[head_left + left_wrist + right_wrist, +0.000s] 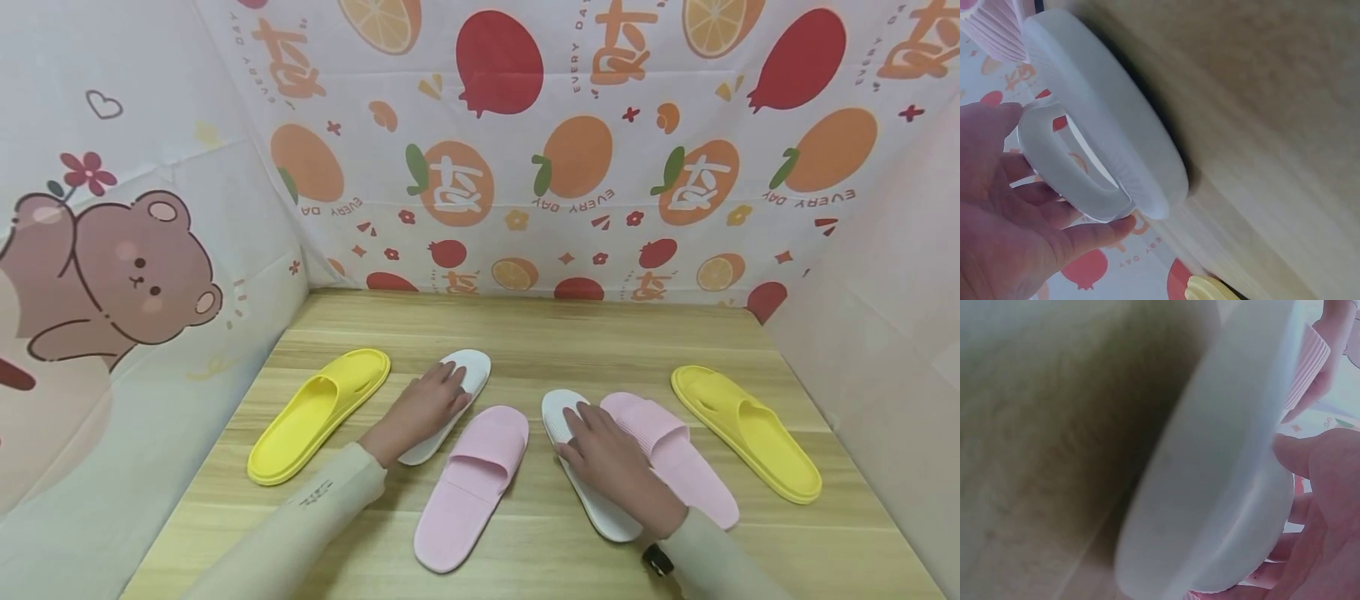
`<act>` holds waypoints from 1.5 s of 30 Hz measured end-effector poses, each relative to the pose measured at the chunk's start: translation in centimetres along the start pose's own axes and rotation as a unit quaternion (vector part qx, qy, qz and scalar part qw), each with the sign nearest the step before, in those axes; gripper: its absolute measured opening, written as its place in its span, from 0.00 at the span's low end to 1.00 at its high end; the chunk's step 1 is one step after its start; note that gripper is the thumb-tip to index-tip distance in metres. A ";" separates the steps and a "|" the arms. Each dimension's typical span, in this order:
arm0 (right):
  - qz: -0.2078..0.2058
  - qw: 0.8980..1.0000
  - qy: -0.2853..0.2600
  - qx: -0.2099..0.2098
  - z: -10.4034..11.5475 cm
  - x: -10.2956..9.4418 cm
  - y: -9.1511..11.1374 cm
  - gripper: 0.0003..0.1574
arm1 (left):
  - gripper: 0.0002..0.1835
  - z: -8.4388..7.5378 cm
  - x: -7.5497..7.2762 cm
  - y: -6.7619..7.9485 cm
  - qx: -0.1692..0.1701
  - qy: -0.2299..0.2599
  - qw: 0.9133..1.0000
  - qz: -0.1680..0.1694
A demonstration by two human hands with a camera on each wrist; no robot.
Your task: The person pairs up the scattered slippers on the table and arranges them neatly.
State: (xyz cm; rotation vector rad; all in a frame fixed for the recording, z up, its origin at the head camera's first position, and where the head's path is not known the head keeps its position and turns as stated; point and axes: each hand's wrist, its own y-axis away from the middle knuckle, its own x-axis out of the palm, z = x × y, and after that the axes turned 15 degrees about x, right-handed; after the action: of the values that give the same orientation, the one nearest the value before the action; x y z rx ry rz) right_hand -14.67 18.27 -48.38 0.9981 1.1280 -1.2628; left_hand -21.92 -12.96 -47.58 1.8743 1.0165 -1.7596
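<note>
My left hand [429, 407] grips a white slipper [471, 367] from above, across its strap. In the left wrist view, the thumb and fingers spread round the strap [1054, 169], and the foot opening shows beneath it. Over the other white slipper [615, 521] lies my right hand [611, 454], holding it by the strap. The right wrist view shows the thumb at the near edge of that slipper [1204, 469], with fingertips partly hidden behind it. Both white slippers point away from me, toes at the far end. Whether either sole is off the table is hard to tell.
A pink slipper [457, 508] lies between the hands; its mate [697, 479] is close by the right hand. Yellow slippers lie at the far left [288, 437] and far right [783, 454]. Printed cloth [517, 250] hangs behind the wooden table [540, 333].
</note>
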 end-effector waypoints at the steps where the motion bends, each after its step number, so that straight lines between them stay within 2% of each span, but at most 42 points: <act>1: -0.002 1.000 -0.001 0.000 0.0 0.0 0.0 0.40 | 0.28 0.0 0.0 -0.1 0.003 -0.002 1.000 -0.001; 9: -0.018 1.000 0.001 -0.001 0.0 0.3 -0.6 0.39 | 0.27 0.2 0.2 -0.9 0.010 -0.009 1.000 -0.010; 18: -0.017 1.000 -0.001 0.005 0.3 0.5 -1.3 0.39 | 0.25 0.3 0.1 -2.1 0.022 -0.017 0.999 -0.023; 26: -0.010 1.000 -0.014 0.010 0.4 0.5 -2.2 0.39 | 0.24 0.2 0.2 -3.1 0.017 -0.023 0.999 -0.013; 32: -0.012 1.000 -0.012 0.015 0.7 0.5 -2.6 0.38 | 0.23 0.5 0.2 -3.9 0.029 -0.022 0.999 -0.015; 39: 0.001 1.000 -0.014 0.017 1.2 0.4 -3.2 0.39 | 0.26 0.9 0.2 -4.4 0.009 -0.016 1.000 0.005; 45: -0.004 1.000 0.001 0.027 1.2 0.5 -3.8 0.39 | 0.20 0.8 0.3 -5.4 0.014 -0.008 1.000 -0.009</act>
State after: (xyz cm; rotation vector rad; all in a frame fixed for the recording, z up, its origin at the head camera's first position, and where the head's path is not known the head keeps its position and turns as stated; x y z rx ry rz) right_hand -18.38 16.74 -48.50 1.0358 1.1050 -1.3057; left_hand -26.40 -9.80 -46.93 1.8715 1.0118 -1.8050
